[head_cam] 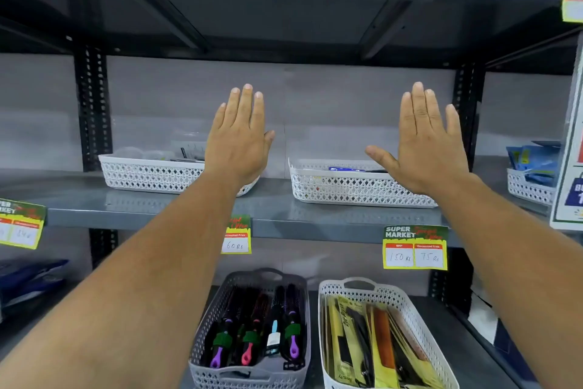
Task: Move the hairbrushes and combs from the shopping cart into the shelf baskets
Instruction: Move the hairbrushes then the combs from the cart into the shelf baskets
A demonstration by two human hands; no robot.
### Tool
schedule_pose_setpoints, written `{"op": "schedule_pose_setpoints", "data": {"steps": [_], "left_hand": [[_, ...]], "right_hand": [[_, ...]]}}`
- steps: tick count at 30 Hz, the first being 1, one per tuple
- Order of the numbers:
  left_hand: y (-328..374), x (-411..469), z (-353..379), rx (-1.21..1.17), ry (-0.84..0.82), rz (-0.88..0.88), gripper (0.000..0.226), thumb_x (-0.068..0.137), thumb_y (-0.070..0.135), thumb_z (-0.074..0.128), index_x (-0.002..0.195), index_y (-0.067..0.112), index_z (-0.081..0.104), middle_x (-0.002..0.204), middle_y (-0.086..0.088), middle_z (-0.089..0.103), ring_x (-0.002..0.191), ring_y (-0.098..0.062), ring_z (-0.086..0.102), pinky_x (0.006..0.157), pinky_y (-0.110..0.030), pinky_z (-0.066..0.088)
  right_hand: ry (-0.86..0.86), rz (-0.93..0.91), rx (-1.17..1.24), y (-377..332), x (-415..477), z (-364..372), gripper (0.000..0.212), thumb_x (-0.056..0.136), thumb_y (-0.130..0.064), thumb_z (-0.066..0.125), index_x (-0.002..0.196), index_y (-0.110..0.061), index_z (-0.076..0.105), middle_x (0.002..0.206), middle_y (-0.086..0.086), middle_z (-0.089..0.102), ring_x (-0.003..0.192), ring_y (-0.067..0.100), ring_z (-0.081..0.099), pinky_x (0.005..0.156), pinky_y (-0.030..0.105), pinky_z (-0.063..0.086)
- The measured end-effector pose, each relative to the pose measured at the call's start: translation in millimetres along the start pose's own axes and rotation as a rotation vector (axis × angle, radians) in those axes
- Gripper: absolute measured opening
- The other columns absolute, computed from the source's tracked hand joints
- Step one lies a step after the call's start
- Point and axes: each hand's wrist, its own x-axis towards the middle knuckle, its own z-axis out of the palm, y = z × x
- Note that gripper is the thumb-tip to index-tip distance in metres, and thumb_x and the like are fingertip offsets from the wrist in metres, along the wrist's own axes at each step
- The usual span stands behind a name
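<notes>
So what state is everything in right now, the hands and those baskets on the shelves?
Left hand: open, flat, holding nothing.
Right hand: open, fingers spread, holding nothing.
Grey basket: holds round hairbrushes lying side by side.
White lower basket: filled with packaged combs.
Upper left white basket: holds some clear packets.
Upper right white basket: nearly empty, one blue item inside.

Glossy grey metal shelf [189,212]; white perforated plastic baskets [356,190]; paper price tags [415,251].
</notes>
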Motion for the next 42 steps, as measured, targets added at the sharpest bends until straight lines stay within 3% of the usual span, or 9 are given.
{"op": "schedule_pose_setpoints", "data": {"steps": [12, 22, 42], "left_hand": [[-23.6, -13.1, -9.9, 0.08, -0.017, -0.027, 0.065, 0.099, 0.042, 0.022, 0.151, 0.005, 0.006, 0.161, -0.017, 0.009, 0.149, -0.034, 0.006, 0.119, -0.046, 0.011], [-60.1, -40.3, -29.5, 0.142, -0.048, -0.094, 0.065, 0.1, 0.039, 0.027, 0.15, 0.001, 0.01, 0.16, -0.021, 0.012, 0.148, -0.037, 0.009, 0.119, -0.048, 0.015], [-183.9, -171.0, -91.6, 0.316, -0.103, -0.409, 0.065, 0.097, 0.041, 0.028, 0.149, 0.004, 0.017, 0.159, -0.022, 0.017, 0.147, -0.037, 0.012, 0.118, -0.049, 0.014]], "right_hand": [[0.049, -0.031, 0.019, -16.4, 7.8, 2.6, 0.092, 0.084, -0.071, 0.022, 0.145, -0.005, 0.006, 0.156, 0.019, 0.007, 0.142, 0.032, 0.004, 0.11, 0.057, 0.008], [0.052, -0.102, 0.143, -69.1, 17.8, 9.7, 0.086, 0.084, -0.069, 0.025, 0.142, -0.007, 0.019, 0.154, 0.018, 0.017, 0.141, 0.033, 0.012, 0.108, 0.06, 0.013], [0.053, -0.399, 0.61, -273.0, 5.5, 11.5, 0.086, 0.083, -0.068, 0.03, 0.144, -0.008, 0.016, 0.156, 0.015, 0.01, 0.142, 0.028, 0.004, 0.111, 0.057, 0.004]]}}
